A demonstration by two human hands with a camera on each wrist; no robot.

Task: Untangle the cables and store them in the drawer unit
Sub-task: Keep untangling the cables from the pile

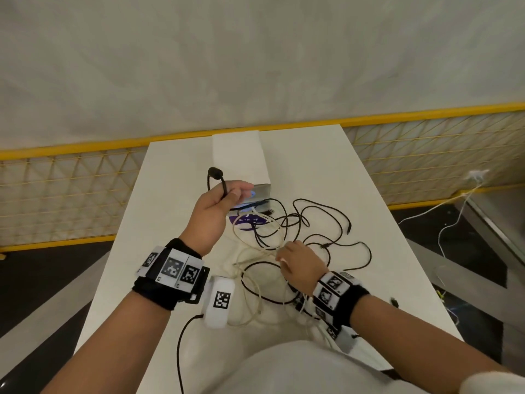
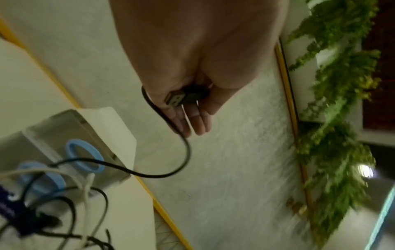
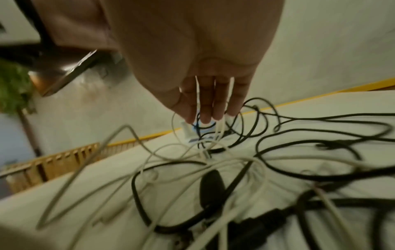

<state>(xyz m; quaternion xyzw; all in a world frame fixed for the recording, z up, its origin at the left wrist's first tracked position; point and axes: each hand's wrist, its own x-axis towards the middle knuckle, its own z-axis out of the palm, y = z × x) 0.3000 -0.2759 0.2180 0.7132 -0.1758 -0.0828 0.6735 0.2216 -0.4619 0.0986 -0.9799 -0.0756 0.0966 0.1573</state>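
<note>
The left hand point(image 1: 220, 204) is gripping the plug end of a black cable point(image 2: 181, 99), lifting it clear. The right hand point(image 1: 298, 263) is pinching white cables point(image 3: 198, 94) in the pile point(image 1: 298, 237) beside the drawer unit point(image 1: 241, 157). Nothing looks stored yet.

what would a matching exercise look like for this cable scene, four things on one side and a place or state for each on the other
Things:
1. black cable
2. white cable
3. drawer unit
4. cable tangle

Places or states:
A. stands at the far end of the table
B. spread loose on the tabletop
C. lifted in the left hand
D. threaded between the fingers of the right hand

Pairs: 1-C, 2-D, 3-A, 4-B
</note>
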